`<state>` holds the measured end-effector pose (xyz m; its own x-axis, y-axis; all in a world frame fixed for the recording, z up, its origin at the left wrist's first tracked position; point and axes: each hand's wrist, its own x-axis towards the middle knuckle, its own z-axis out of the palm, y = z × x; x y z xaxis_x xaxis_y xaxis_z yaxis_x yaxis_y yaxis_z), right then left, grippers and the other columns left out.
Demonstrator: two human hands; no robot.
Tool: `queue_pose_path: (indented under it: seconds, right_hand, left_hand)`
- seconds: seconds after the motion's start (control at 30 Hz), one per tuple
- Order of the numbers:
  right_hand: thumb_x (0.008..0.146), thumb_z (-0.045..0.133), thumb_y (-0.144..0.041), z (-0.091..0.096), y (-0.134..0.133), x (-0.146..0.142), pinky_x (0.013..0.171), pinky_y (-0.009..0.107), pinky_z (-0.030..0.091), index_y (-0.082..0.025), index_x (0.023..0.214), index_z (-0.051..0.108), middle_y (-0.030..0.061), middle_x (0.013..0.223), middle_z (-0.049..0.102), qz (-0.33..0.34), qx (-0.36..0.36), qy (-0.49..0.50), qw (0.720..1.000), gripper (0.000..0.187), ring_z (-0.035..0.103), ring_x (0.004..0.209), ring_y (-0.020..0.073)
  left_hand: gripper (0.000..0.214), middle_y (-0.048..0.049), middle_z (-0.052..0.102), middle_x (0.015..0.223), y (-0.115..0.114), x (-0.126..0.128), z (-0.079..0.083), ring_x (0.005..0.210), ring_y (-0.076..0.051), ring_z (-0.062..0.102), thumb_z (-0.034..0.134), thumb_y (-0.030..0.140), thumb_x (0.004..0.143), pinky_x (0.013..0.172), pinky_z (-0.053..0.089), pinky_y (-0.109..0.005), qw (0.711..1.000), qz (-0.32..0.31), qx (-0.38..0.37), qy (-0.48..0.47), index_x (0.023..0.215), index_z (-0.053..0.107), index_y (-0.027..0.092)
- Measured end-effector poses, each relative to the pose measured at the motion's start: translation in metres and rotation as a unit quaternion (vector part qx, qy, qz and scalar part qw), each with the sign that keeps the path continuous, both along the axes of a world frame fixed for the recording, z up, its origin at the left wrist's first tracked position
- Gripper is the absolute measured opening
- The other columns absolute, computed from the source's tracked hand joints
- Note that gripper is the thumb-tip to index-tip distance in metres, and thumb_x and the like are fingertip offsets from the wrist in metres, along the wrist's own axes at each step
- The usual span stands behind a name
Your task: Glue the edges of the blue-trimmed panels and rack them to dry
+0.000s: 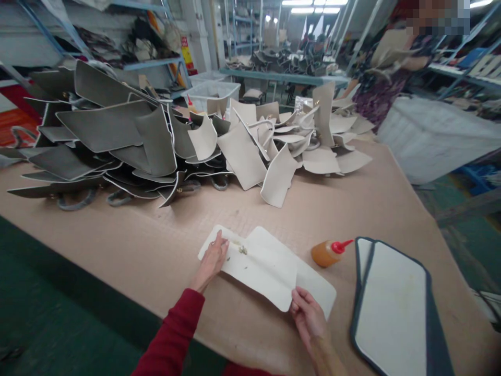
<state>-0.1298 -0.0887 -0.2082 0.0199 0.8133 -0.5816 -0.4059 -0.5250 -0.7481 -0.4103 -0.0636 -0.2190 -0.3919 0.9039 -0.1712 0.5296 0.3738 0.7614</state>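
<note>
Right hand (307, 309) pinches the pale panel (263, 270); left hand (213, 258) touches its left end, grip unclear; apparent positioning calls for alignment.

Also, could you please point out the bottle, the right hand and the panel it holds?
Bottle (323, 254), head view, on its amber body.
Right hand (309, 313), head view, on its middle.
Panel (263, 272), head view, on its pale face.

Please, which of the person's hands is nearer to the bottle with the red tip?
Right. The right hand holds the white panel's edge, on the near side of the bottle; the left hand is farther away, to its left.
</note>
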Motion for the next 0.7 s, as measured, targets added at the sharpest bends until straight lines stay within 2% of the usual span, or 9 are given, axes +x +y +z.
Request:
queue_pose_path:
  seconds: [0.2,0.27,0.37,0.53,0.63,0.7]
  right_hand:
    - [0.045,0.084,-0.037,-0.004,-0.008,0.007,0.041,0.021,0.033,-0.014,0.067,0.062,-0.0055,0.044,0.046,0.046,-0.017,0.000,0.999,0.038,0.038,0.041,0.0075]
    - [0.046,0.084,-0.036,-0.003,-0.009,0.009,0.042,0.020,0.032,-0.013,0.068,0.063,-0.0051,0.044,0.046,0.054,-0.017,0.000,0.998,0.038,0.038,0.041,0.0070]
    - [0.047,0.083,-0.037,-0.002,-0.007,0.016,0.043,0.019,0.031,-0.013,0.068,0.063,-0.0057,0.044,0.046,0.045,-0.015,-0.009,0.999,0.038,0.038,0.041,0.0065]
    - [0.047,0.084,-0.041,-0.011,-0.009,0.030,0.044,0.018,0.033,-0.013,0.070,0.062,-0.0065,0.044,0.048,0.057,-0.026,-0.021,0.998,0.042,0.040,0.042,0.0061]
    - [0.054,0.083,-0.041,-0.016,-0.012,0.025,0.044,0.017,0.032,-0.013,0.075,0.062,-0.0083,0.043,0.046,0.098,-0.026,-0.010,0.995,0.041,0.039,0.041,0.0049]
    - [0.068,0.077,-0.041,-0.014,-0.007,0.019,0.042,0.017,0.034,-0.012,0.077,0.061,-0.0086,0.045,0.046,0.125,-0.016,0.000,0.992,0.034,0.038,0.040,0.0048]
  left_hand:
    - [0.067,-0.0136,0.068,0.102,0.003,-0.007,0.015,0.107,-0.030,0.059,0.050,0.045,0.081,0.096,0.038,-0.041,0.992,0.048,0.000,-0.118,0.137,0.035,0.011]
    - [0.064,-0.0114,0.068,0.097,0.003,-0.009,0.017,0.099,-0.027,0.062,0.049,0.048,0.081,0.088,0.045,-0.040,0.984,0.078,-0.005,-0.158,0.134,0.037,0.014]
    - [0.052,-0.0077,0.065,0.090,-0.001,-0.017,0.017,0.081,-0.020,0.064,0.044,0.053,0.082,0.072,0.051,-0.036,0.968,0.145,-0.010,-0.203,0.119,0.047,0.018]
    - [0.034,-0.0021,0.055,0.080,-0.026,-0.064,0.028,0.066,-0.014,0.058,0.050,0.044,0.077,0.059,0.049,-0.026,0.940,0.282,0.011,-0.191,0.098,0.050,0.018]
    - [0.032,-0.0042,0.059,0.087,-0.045,-0.094,0.044,0.071,-0.015,0.059,0.055,0.043,0.072,0.063,0.049,-0.027,0.935,0.301,0.050,-0.181,0.092,0.052,0.018]
    - [0.034,-0.0070,0.062,0.089,-0.053,-0.099,0.053,0.075,-0.020,0.062,0.057,0.045,0.068,0.067,0.051,-0.033,0.937,0.295,0.058,-0.176,0.087,0.055,0.017]
